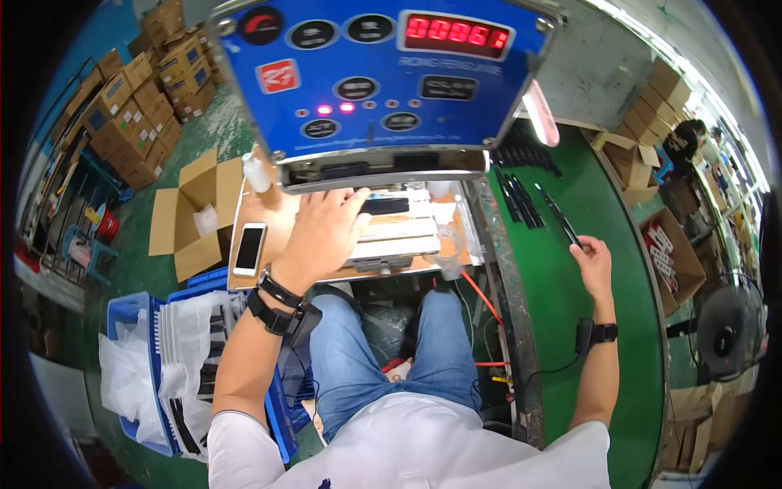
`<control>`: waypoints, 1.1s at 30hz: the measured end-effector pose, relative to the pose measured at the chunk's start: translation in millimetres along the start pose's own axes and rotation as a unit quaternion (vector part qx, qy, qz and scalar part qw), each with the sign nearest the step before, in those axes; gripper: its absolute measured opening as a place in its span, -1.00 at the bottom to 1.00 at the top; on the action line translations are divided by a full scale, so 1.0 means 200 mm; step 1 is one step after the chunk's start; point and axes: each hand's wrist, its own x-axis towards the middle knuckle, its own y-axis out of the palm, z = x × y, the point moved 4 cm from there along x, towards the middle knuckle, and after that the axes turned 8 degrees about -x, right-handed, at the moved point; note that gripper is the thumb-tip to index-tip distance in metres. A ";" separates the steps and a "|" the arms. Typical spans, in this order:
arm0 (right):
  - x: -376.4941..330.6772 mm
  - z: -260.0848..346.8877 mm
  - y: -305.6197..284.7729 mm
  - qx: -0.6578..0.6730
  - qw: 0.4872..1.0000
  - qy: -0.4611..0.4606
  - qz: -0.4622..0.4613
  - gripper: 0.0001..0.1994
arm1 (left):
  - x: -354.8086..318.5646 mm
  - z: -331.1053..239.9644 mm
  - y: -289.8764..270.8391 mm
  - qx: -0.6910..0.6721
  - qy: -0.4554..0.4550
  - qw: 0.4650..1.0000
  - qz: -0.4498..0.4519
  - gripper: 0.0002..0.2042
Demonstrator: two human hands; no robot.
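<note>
Fingers of my L hand are lying nearly straight, slightly apart, palm down over the metal bed, tips ending beside a dark bar that's sitting in it, below the machine head; can't tell if they're gripping anything. R hand is pinching a long, thin dark strip, thumb & index closing on its near end, the rest sticking out over the green surface, nr other dark strips.

Main worry: L fingers are poss. sitting in the head's path, so an early trigger is threatening a crush. A careless nudge is also risking the bar going skew. Since I'm gripping the strip at one end only, its far tip is risking a swing & scuffing the others. Lead from the R wristband is trailing over the green surface, asking for a snag. Phone is lying nr my L forearm; a stray knock is risking a drop.

Labels: blue control panel is showing lit red digits, black oval btns w/ pale lettering, a red square logo, a dark round emblem & small print below; two tiny lamps are glowing. Stacked cartons are carrying print too small to read.
</note>
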 end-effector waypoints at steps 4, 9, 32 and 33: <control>-0.05 -0.49 0.10 -0.065 0.988 0.140 0.003 -0.71 | -0.01 -0.12 -0.05 0.035 0.010 0.999 0.006 -0.54; 0.06 -0.56 0.32 -0.219 0.972 0.087 -0.018 -0.65 | -0.43 -0.13 -0.31 0.041 -0.060 0.996 -0.043 -0.52; 0.65 -0.24 0.61 -0.029 0.987 -0.094 0.130 -0.58 | -2.75 -0.16 -0.92 0.115 -0.606 0.786 -0.039 -0.76; 0.63 -0.12 0.66 0.020 0.980 -0.118 0.158 -0.61 | -2.76 -0.15 -0.91 0.113 -0.608 0.785 -0.040 -0.76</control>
